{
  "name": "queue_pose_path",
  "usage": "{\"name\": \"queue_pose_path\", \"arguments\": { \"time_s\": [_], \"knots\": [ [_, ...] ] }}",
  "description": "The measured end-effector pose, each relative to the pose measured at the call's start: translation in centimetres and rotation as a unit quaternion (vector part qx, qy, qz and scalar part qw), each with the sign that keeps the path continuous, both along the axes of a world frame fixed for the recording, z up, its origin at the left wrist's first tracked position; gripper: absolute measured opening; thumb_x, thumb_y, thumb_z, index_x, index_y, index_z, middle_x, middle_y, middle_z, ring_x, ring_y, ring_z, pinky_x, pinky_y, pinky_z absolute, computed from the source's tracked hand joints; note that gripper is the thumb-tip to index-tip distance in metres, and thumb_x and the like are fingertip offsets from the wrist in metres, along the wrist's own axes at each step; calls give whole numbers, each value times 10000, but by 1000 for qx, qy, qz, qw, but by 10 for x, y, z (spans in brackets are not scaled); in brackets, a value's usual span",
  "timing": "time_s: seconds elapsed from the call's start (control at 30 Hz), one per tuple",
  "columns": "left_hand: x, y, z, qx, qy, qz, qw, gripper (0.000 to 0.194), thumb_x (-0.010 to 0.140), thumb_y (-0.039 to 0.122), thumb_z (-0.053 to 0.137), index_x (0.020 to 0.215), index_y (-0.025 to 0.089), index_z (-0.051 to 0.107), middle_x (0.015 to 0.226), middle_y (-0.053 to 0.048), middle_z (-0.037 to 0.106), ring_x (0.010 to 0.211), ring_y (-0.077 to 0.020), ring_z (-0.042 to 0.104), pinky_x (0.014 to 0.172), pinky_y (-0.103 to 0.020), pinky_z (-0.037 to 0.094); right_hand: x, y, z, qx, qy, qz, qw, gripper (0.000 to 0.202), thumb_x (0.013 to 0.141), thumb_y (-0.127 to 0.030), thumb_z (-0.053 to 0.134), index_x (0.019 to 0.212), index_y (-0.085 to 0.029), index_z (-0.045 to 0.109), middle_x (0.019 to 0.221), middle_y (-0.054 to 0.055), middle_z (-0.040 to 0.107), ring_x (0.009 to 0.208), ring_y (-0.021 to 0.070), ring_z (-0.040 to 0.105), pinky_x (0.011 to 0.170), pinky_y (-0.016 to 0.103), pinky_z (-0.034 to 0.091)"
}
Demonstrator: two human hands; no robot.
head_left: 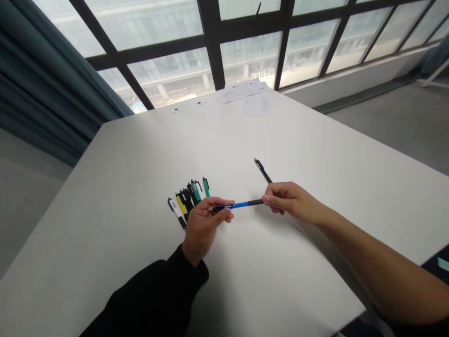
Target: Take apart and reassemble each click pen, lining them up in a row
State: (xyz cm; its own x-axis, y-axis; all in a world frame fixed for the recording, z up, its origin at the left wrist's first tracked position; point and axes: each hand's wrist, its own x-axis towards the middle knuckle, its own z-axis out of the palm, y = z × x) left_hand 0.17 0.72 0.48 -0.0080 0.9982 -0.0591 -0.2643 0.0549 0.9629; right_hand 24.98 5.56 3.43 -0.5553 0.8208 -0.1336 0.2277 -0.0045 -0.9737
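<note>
Together, the person's two hands hold a blue pen (241, 204) level above the near half of a white table (140, 154), one at each end of it. The left hand (205, 227), reaching out of a black sleeve (154, 290), pinches the clip end between thumb and fingers, while the right hand (289, 201), on a bare forearm, grips the dark opposite end between thumb and forefinger, its other fingers curled under. Just beyond the left hand, pens lie side by side on the tabletop, slanting away: a white pen (174, 209) with a black grip outermost on the left, then a yellow pen (181, 204), several dark ones close together, and, toward the right, a green pen (206, 186) set slightly apart from its neighbours. The left hand hides the lower ends of some of them. Past the right hand lies a lone black pen (263, 171), well apart from that row, its near end hidden behind the fingers. Printed papers (257, 104) rest at the table's far edge, before dark-framed windows, with a blue-grey curtain (45, 70) hanging on the left.
</note>
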Motion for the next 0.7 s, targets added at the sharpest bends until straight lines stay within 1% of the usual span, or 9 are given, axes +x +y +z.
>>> {"name": "queue_pose_path", "arguments": {
  "time_s": [0.07, 0.13, 0.17, 0.23, 0.3, 0.37, 0.43, 0.57, 0.7],
  "knots": [
    [0, 2, -1, 12, -64, 18, 998, 283, 719, 287, 881, 884, 171, 683, 894, -25, 764, 549, -58, 599, 520, -175, 472, -5, -4, -3, -75, 44, 67, 994, 435, 856, -544, 720, 726, -147, 599, 619, 5, 609, 560, 108, 525, 550, 236, 420],
    [0, 3, -2, -10, -92, -24, 995, 315, 732, 321, 876, 939, 168, 695, 846, -8, 731, 465, -20, 504, 430, -151, 348, -13, -10, -10, -163, 95, 149, 971, 449, 807, -546, 778, 782, -116, 650, 695, 51, 682, 636, 132, 615, 640, 255, 482],
    [1, 3, -3, -26, -92, -60, 994, 344, 736, 334, 874, 980, 161, 704, 824, -5, 713, 447, -11, 467, 414, -152, 301, -19, -13, -14, -207, 132, 181, 952, 485, 798, -570, 779, 863, -101, 677, 799, 93, 728, 714, 156, 662, 711, 279, 509],
    [3, 2, -5, -57, -77, -143, 985, 405, 750, 359, 865, 1053, 139, 713, 790, -12, 683, 472, -21, 467, 429, -165, 287, -29, -17, -24, -318, 226, 180, 903, 694, 843, -775, 569, 971, -103, 684, 887, 143, 755, 813, 220, 723, 775, 346, 547],
    [7, 1, -7, -73, -53, -216, 972, 428, 789, 387, 834, 1098, 116, 712, 766, -21, 660, 527, -52, 515, 468, -181, 329, -36, -19, -33, -396, 249, 188, 864, 872, 870, -872, 308, 958, -91, 686, 851, 171, 759, 786, 247, 745, 780, 380, 566],
    [12, -1, -6, -77, -39, -269, 959, 429, 841, 424, 780, 1126, 112, 702, 735, -21, 643, 551, -78, 553, 497, -196, 360, -39, -18, -39, -432, 244, 196, 846, 966, 888, -868, 133, 919, -78, 688, 797, 189, 756, 745, 252, 752, 778, 394, 580],
    [15, -2, -4, -80, -31, -310, 947, 425, 877, 475, 727, 1103, 117, 694, 687, -10, 618, 533, -91, 559, 509, -209, 375, -40, -16, -41, -449, 235, 200, 839, 982, 919, -823, 68, 894, -66, 693, 785, 206, 757, 735, 253, 757, 791, 406, 588],
    [16, -1, -1, -71, 4, -328, 942, 414, 891, 528, 685, 976, 123, 671, 641, -1, 583, 524, -90, 524, 504, -206, 364, -39, -12, -41, -479, 230, 207, 821, 892, 994, -687, 124, 909, -25, 715, 836, 238, 769, 766, 268, 769, 816, 432, 597],
    [14, 0, -4, -76, 16, -334, 939, 382, 902, 501, 678, 974, 127, 643, 637, 17, 552, 501, -84, 511, 478, -196, 347, -40, -10, -42, -499, 242, 201, 807, 761, 991, -595, 260, 933, 0, 731, 875, 249, 775, 820, 283, 777, 816, 424, 606]
  ]
}}
